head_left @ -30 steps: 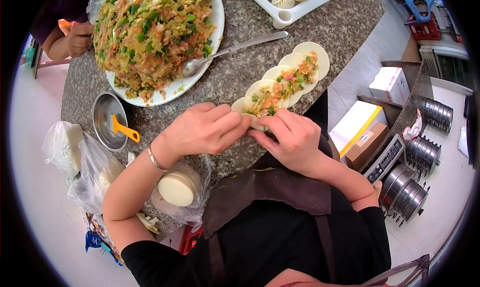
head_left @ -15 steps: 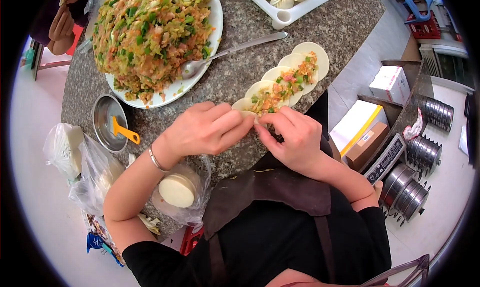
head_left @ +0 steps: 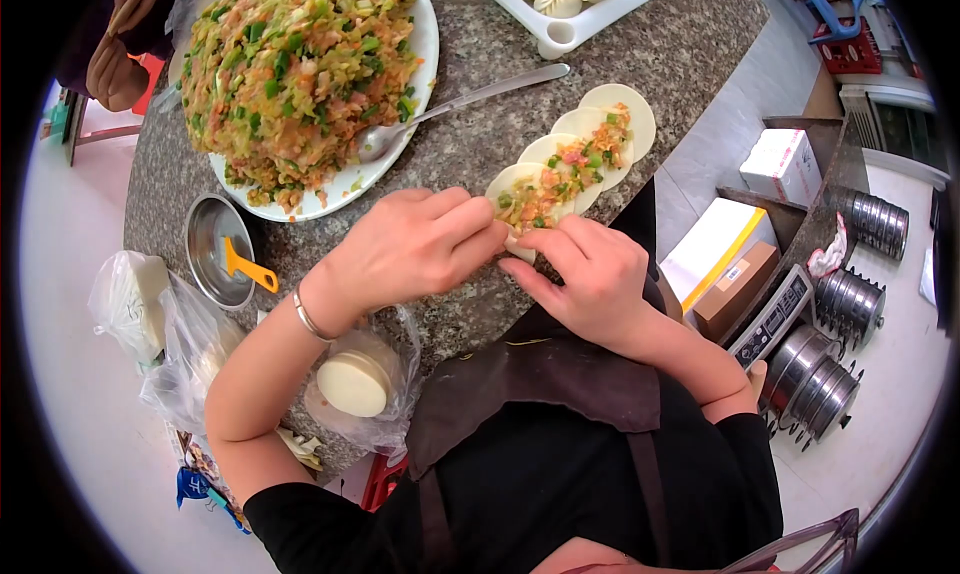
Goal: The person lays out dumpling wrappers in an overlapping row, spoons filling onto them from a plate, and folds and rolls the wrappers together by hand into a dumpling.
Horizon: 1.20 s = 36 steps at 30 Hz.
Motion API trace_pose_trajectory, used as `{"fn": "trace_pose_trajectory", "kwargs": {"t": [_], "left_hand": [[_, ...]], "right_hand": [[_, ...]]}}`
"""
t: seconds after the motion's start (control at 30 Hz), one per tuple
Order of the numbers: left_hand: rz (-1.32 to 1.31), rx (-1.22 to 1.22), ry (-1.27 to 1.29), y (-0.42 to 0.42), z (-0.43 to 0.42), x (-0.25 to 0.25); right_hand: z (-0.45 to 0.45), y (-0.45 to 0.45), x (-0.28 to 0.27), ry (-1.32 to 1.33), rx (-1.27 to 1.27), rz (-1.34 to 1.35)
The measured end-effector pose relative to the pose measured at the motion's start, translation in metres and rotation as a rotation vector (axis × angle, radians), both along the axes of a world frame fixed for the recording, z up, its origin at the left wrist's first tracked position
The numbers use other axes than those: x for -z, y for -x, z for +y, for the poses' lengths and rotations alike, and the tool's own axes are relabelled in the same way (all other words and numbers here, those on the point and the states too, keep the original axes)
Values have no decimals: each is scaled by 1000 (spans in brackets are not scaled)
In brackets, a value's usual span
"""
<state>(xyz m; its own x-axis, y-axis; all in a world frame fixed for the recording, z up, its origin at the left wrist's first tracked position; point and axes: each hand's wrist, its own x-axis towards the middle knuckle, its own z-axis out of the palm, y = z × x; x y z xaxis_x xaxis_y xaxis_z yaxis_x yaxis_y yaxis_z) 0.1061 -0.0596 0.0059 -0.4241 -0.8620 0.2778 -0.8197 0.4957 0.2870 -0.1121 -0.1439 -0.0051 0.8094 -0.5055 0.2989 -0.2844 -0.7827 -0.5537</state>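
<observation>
My left hand (head_left: 428, 246) and my right hand (head_left: 592, 274) are closed, fingertips almost meeting over a small dumpling (head_left: 517, 248). Only a bit of its pale dough shows between them; the rest is hidden by my fingers. Just beyond is a slanting row of overlapping round dumpling wrappers (head_left: 641, 124), with meat and vegetable filling (head_left: 575, 166) spooned along them. Farther left, a large white plate (head_left: 428, 49) bears a high heap of chopped filling (head_left: 290, 84). A metal spoon (head_left: 490, 95) rests with its bowl at the heap's edge.
A white tray (head_left: 610, 21) of pleated dumplings stands at the back. To the left are a steel bowl (head_left: 203, 242) with a yellow-handled tool (head_left: 252, 265) and plastic bags (head_left: 185, 324). Stacked wrappers (head_left: 352, 384) sit by my left forearm. Another person's hands (head_left: 120, 69) appear top left.
The nearest wrapper has come away from the row and is now folded between my fingers. My right hand has turned slightly; both hands stay close together.
</observation>
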Motion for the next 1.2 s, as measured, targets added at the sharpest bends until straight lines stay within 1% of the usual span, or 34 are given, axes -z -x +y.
{"fn": "trace_pose_trajectory", "kwargs": {"t": [0.1,0.17,0.27,0.37,0.5,0.57,0.7,0.77,0.97,1.2], "left_hand": [[12,9,-33,0,-3,-1],[104,-36,-5,2,-4,0],[115,13,45,-2,-1,0],[41,83,105,-5,2,1],[-29,90,138,-2,1,1],[-84,68,174,-1,1,3],[-97,67,179,-1,-1,4],[-88,54,169,-1,-1,4],[-56,46,136,1,-1,2],[-38,28,133,-1,2,0]], "right_hand": [[-1,0,4,3,39,-15],[-1,0,3,14,51,-7],[-4,0,3,-31,39,-46],[-4,0,5,-71,54,-60],[-6,0,5,-72,64,-76],[-6,0,5,-63,86,-33],[-6,1,4,-60,90,-33],[-6,2,3,-15,53,-79],[-7,1,5,21,35,-68],[-8,3,5,-23,60,-35]]}}
